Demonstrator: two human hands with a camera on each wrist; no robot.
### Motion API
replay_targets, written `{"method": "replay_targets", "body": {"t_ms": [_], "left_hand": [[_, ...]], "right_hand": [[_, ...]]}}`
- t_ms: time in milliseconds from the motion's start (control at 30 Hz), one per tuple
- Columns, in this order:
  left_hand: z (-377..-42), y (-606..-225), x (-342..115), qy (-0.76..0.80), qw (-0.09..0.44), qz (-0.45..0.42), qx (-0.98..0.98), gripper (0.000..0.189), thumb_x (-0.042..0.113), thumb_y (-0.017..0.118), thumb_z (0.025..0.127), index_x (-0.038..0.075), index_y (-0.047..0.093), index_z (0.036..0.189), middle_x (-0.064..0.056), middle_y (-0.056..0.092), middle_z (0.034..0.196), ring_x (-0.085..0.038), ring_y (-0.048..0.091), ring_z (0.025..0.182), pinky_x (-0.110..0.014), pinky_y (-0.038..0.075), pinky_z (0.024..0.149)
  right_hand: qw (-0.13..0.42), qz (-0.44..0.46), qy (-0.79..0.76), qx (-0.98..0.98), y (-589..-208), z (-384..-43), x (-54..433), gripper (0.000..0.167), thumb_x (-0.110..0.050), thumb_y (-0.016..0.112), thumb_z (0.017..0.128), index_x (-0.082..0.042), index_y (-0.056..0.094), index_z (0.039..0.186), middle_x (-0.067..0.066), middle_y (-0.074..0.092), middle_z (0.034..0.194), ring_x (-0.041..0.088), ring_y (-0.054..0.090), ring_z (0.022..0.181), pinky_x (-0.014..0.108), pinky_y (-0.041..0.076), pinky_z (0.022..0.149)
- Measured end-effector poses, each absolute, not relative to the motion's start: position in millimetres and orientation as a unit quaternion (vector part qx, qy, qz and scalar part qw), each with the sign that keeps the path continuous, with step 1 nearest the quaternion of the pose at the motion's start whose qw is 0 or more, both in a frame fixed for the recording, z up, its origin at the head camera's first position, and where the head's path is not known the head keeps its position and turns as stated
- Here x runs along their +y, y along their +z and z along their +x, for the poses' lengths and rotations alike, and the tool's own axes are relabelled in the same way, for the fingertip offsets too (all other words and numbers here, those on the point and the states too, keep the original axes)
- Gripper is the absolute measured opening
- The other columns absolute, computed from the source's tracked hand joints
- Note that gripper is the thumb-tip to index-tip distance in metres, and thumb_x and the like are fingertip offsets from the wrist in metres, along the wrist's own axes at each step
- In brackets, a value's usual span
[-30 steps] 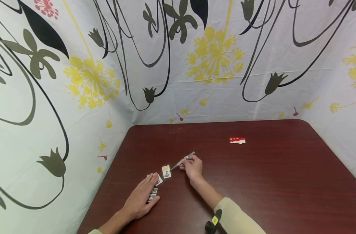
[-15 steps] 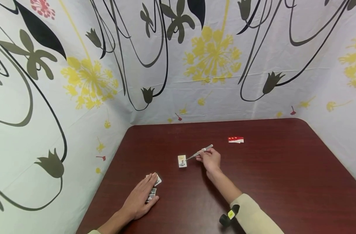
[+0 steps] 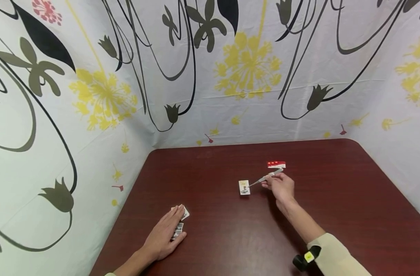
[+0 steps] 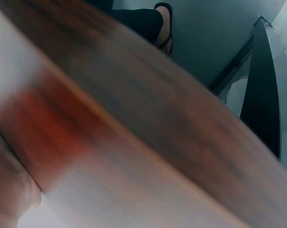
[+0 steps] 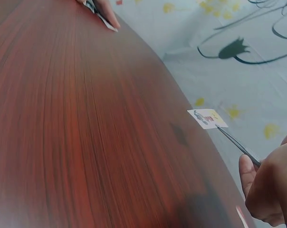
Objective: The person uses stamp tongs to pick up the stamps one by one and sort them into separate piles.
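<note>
My right hand [image 3: 281, 188] pinches a pair of metal tweezers [image 3: 265, 178], whose tips point left. Between the tips is a small white stamp-like paper [image 3: 244, 187] printed in yellow and grey. The right wrist view shows this paper [image 5: 208, 118] raised, its shadow apart from it on the table. My left hand [image 3: 164, 233] lies flat on the table at the left, fingers extended over several similar small printed papers [image 3: 178, 230]. Their edges show between thumb and fingers and past the fingertips; the rest is covered. In the left wrist view only part of the hand [image 4: 10, 180] shows.
A red and white strip of papers [image 3: 276, 164] lies near the far edge of the dark red table [image 3: 210, 165], just beyond the tweezers. Patterned cloth [image 3: 203, 111] hangs behind and to the left. A black wrist device [image 3: 306, 258] sits on my right sleeve.
My right hand has carried the tweezers and the small paper rightward and away from the left hand, toward the red and white strip. My left hand stays on the other papers.
</note>
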State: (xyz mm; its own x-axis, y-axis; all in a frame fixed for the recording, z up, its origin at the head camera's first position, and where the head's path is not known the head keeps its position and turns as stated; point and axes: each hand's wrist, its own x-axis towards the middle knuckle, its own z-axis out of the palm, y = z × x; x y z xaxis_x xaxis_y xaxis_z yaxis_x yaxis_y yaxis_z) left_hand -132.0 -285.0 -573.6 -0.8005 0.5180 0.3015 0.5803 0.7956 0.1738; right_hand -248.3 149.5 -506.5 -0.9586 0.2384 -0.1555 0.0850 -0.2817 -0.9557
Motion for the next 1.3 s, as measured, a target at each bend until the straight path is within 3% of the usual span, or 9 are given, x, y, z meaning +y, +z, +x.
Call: {"method": "replay_targets", "body": {"t_ms": [567,1300], "left_hand": [[-131,-575,-287,-0.126,0.133,-0.294,-0.938,0.078,0.041,0.067,0.103,0.001,0.038,0.164,-0.014,0.04,0.168,-0.034,0.038,0.154,-0.051,0.034,0.123],[-131,-575,-285,-0.126,0.13,-0.292,-0.939,0.078,0.041,0.068,0.103,0.002,0.039,0.164,-0.013,0.04,0.168,-0.034,0.038,0.154,-0.051,0.034,0.122]], "right_hand": [[0.052,-0.166,0.743,-0.646,-511,-220,238,0.017,0.007,0.061,0.102,0.012,0.054,0.116,-0.007,0.074,0.08,0.006,0.074,0.07,0.024,0.064,0.071],[0.057,-0.188,0.719,-0.667,-522,-210,266,0.018,0.005,0.061,0.103,0.01,0.052,0.117,-0.01,0.074,0.078,0.004,0.073,0.067,0.023,0.063,0.068]]}}
